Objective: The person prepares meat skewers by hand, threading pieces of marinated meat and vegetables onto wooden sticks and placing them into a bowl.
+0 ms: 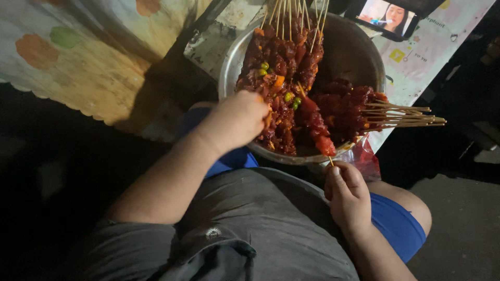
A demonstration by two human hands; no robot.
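We see a wooden skewer (316,124) loaded with dark red marinated meat, slanting from the middle of a round metal bowl (354,52) down over its near rim. Its bare lower tip sticks out just above the right hand (348,195), whose fingers are pinched closed around that tip. The left hand (240,120) reaches into the bowl from the near left side, fingers curled and pressed against the meat beside the skewer; we cannot tell whether it actually grips a piece or only pushes on it.

The bowl is filled with more meat skewers (284,57): one bundle lies with its sticks pointing away from us, another bundle (364,112) has its sticks fanned out over the right rim. Small green and orange vegetable bits (288,97) sit among the meat near the centre.

The bowl rests at the edge of a tabletop (422,57) covered with a pale printed sheet, just above our lap in a grey shirt (250,224) and blue shorts (396,224). A red plastic bag (367,161) hangs below the bowl's right side. A phone (388,15) with a lit screen lies beyond the bowl. To the left hangs a patterned cloth (78,57).
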